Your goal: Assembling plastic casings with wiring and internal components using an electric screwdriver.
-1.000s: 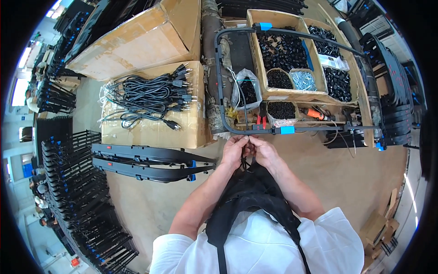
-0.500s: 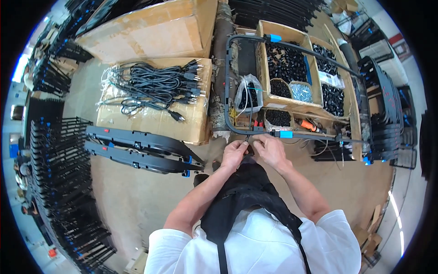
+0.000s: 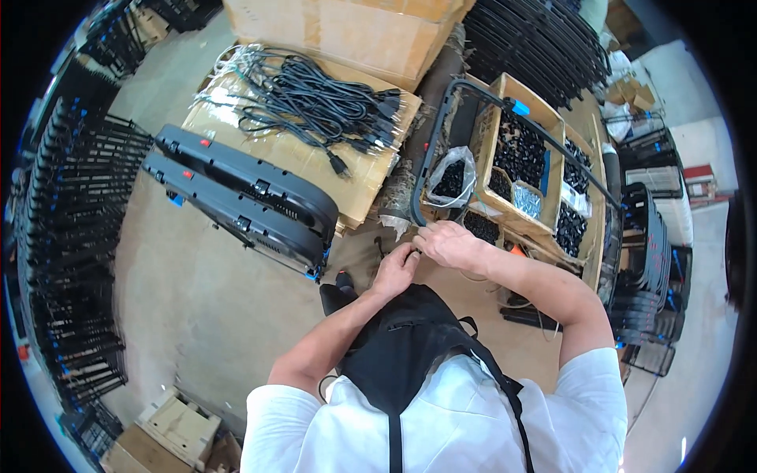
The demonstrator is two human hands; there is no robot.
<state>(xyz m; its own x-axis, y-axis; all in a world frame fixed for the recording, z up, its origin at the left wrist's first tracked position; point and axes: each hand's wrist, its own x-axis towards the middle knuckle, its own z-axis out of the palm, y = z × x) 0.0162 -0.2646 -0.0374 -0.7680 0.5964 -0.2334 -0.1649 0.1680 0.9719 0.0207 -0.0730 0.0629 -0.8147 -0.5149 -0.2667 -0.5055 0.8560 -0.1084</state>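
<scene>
A black tubular frame (image 3: 420,177) with blue sleeves lies across the bench, its near left corner by my hands. Just below that corner, my left hand (image 3: 397,271) is closed, with thumb and fingertips pinched together on something small and dark that I cannot make out. My right hand (image 3: 451,246) touches it from the right. Its fingers are curled inward at the frame's corner, and what they hold is hidden beneath them. The near bar of the frame passes behind my right hand and forearm.
A wooden parts box (image 3: 505,87) with small black pieces and screws stands beyond my right hand. Bundled black power cords (image 3: 315,98) lie on a cardboard box (image 3: 367,185). Two black consoles (image 3: 252,185) stand at left. Racks of black frames (image 3: 71,260) line the far left.
The view has turned, so the bench appears swung to the right. My right hand has come closer to my left, its forearm now crossing the frame's near bar.
</scene>
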